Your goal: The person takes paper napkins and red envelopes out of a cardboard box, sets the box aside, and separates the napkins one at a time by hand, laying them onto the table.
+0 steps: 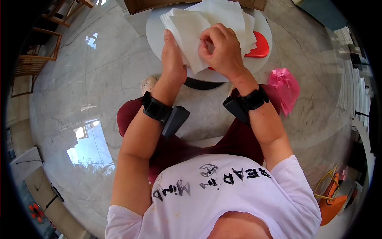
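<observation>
A fanned stack of thin, white, paper-like sheets (pixel 184 32) is held up at a tilt over a round white table (pixel 155 30). My left hand (pixel 174 57) supports its left edge, the thumb side showing and the other fingers hidden behind the sheets. Over the stack's right side, my right hand (pixel 224 49) has thumb and forefinger curled into a pinch against the top sheet; the exact contact is partly hidden by the hand. More white sheets (pixel 227 14) lie spread on the table behind it. A red object (pixel 259 44) shows from under them at the right.
An open cardboard box (pixel 145 4) stands beyond the table. A pink plastic bag (pixel 285 87) hangs beside my right knee. Wooden chairs (pixel 34 59) are at the far left, and an orange bag (pixel 332 205) is at lower right on the marble floor (pixel 67 99).
</observation>
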Motion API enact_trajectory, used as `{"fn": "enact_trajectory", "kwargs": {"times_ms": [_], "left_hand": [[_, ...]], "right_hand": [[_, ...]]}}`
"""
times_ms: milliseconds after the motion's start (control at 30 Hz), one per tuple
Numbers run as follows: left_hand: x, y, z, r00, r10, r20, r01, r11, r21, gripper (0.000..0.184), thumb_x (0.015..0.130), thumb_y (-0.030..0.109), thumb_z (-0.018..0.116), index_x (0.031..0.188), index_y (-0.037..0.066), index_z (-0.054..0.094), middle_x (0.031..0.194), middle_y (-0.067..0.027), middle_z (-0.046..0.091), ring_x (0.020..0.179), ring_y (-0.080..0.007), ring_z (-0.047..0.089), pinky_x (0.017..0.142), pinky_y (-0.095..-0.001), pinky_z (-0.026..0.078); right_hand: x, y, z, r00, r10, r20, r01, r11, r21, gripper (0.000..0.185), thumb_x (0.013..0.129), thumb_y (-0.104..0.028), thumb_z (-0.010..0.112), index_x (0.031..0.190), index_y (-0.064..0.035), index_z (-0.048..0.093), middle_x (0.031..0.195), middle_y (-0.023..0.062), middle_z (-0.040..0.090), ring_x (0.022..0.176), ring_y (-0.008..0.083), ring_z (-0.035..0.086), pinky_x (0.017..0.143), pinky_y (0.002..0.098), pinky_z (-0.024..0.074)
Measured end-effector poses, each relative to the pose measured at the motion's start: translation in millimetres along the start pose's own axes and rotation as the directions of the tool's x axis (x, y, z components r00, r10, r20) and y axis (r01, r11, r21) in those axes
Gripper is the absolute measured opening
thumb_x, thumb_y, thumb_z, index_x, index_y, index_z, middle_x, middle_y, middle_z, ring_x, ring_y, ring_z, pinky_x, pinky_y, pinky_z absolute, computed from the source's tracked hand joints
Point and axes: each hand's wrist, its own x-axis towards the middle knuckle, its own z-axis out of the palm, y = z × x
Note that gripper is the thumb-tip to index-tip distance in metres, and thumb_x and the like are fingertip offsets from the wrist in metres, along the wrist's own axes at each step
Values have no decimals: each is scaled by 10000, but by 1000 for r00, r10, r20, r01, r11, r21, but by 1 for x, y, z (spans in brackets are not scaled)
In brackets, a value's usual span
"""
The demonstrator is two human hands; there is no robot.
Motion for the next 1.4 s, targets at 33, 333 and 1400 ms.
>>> {"fn": "enact_trajectory", "kwargs": {"times_ms": [33, 333, 1400], "left_hand": [[0, 0, 0, 1000, -2, -9, 2, 1000, -13, 573, 989, 514, 285, 1340, 80, 412, 1280, -71, 524, 1141, -218, 530, 969, -359, 436], [23, -4, -15, 996, 14, -88, -27, 989, -148, 579, 995, 500, 200, 1365, 102, 402, 1335, -74, 501, 1203, -259, 511, 996, -399, 438], [15, -4, -4, 999, -24, -37, 19, 993, -119, 560, 1001, 486, 232, 1358, 90, 401, 1327, -76, 500, 1194, -245, 509, 998, -377, 427]], "right_hand": [[0, -3, -2, 999, 51, -18, -51, 998, 34, 148, 677, -45, 658, 773, -82, 551, 730, 28, 541, 665, 220, 551, 649, 338, 439], [6, 16, -32, 944, 90, -318, -66, 994, 85, 161, 665, 39, 633, 769, -48, 547, 729, 50, 523, 588, 174, 546, 551, 269, 456], [3, 8, -19, 983, 30, -181, -37, 999, -39, 184, 643, -46, 661, 777, -100, 547, 734, 29, 528, 695, 237, 543, 681, 355, 426]]}}
